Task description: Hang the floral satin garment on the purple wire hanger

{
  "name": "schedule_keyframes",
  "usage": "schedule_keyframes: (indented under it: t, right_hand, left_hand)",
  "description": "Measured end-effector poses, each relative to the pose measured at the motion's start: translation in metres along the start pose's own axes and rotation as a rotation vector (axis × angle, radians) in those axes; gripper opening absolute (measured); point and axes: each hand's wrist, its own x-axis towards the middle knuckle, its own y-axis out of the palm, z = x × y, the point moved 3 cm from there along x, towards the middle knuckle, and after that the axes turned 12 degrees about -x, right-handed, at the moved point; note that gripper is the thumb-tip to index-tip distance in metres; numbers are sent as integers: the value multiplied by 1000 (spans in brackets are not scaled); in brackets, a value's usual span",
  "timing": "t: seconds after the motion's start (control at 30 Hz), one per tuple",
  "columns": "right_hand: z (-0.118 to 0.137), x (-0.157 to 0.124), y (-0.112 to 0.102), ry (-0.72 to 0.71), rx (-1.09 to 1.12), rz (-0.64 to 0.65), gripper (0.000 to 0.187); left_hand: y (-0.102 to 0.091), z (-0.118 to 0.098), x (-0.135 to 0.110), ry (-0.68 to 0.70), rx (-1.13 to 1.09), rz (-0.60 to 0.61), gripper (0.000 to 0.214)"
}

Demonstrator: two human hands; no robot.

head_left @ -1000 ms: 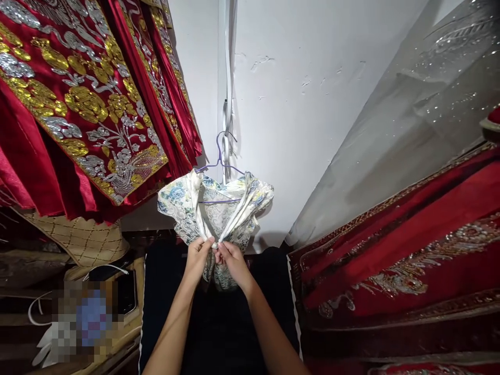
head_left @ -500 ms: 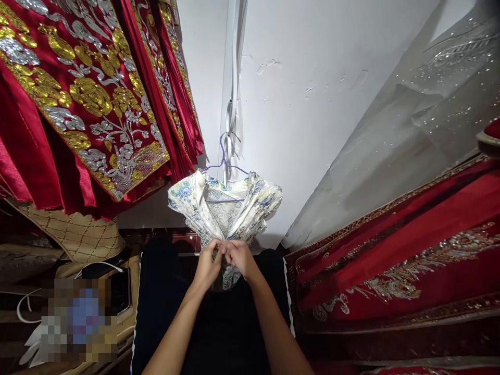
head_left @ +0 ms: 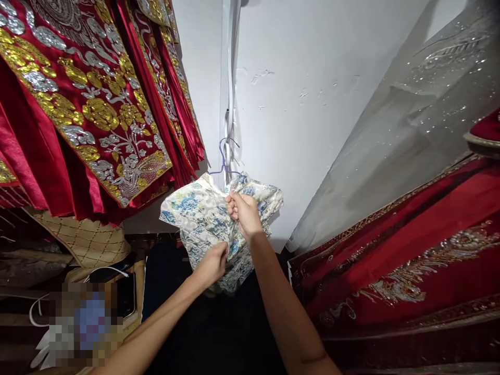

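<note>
A white short-sleeved blouse (head_left: 195, 211) with blue and yellow flowers hangs in front of me on a purple hanger (head_left: 223, 156). Its two front halves now meet along the middle. My right hand (head_left: 244, 210) is closed at the top of that front opening, just under the collar; the small part pinched in its fingers is hidden. Lower down, my left hand (head_left: 213, 264) grips the front edge of the blouse, a little left of the centre line. The blouse's lower end falls toward my dark-clothed lap.
Red garments with gold and silver sequins (head_left: 101, 114) hang at the left. Red beaded fabric (head_left: 414, 260) and a sheer sparkling white cloth (head_left: 375, 135) flank the right. A phone-like black object (head_left: 127, 294) and a white cable (head_left: 103, 269) lie at lower left.
My right hand has risen from beside the left hand to the collar. The blouse's open V neckline has come together, and my left hand stays low on the front edge.
</note>
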Motion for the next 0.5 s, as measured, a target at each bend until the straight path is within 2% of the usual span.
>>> schedule_keyframes:
  t: [0.07, 0.2, 0.3, 0.37, 0.4, 0.5]
  right_hand:
    - [1, 2, -1, -11, -13, 3, 30]
    - [13, 7, -4, -52, -54, 14, 28]
    - [15, 3, -7, -64, -100, 67, 31]
    - [12, -3, -10, -59, -124, 91, 32]
    - [11, -6, -12, -57, -131, 94, 32]
    - [14, -12, -12, -73, -153, 114, 31]
  left_hand:
    - [3, 3, 2, -1, 19, 15, 16]
    - [14, 14, -1, -35, 6, -50, 15]
    - [13, 7, -2, -66, -80, -55, 14]
    - [1, -13, 5, -29, -156, -72, 12]
    - [-10, -29, 11, 16, -194, -118, 11]
    - [-56, -83, 35, 219, -247, -394, 29]
